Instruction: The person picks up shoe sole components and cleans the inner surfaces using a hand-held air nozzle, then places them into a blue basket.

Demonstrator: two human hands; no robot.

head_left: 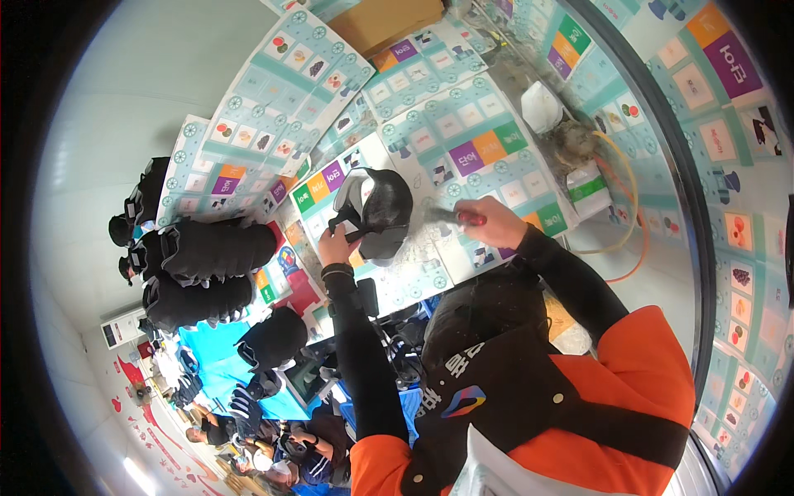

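Observation:
A black cap [387, 207] rests on the work surface in front of me, its paler inside partly turned up. My left hand [334, 246] is closed on the cap's near left edge, gripping a dark strap-like part of it. To the right of the cap, my right hand [499, 225] is wrapped round a red-handled tool [471, 218]. Its grey head points toward the cap and is smeared by motion, so I cannot tell its exact kind. A gap shows between the tool and the cap.
Stacked black caps [219, 252] stand to the left. Printed sheets [413, 124] cover the surface and rise as panels. A cardboard box [385, 25] lies at the far side. A yellow hose [635, 182] and a green-striped package [587, 192] are at right. People [306, 446] sit at lower left.

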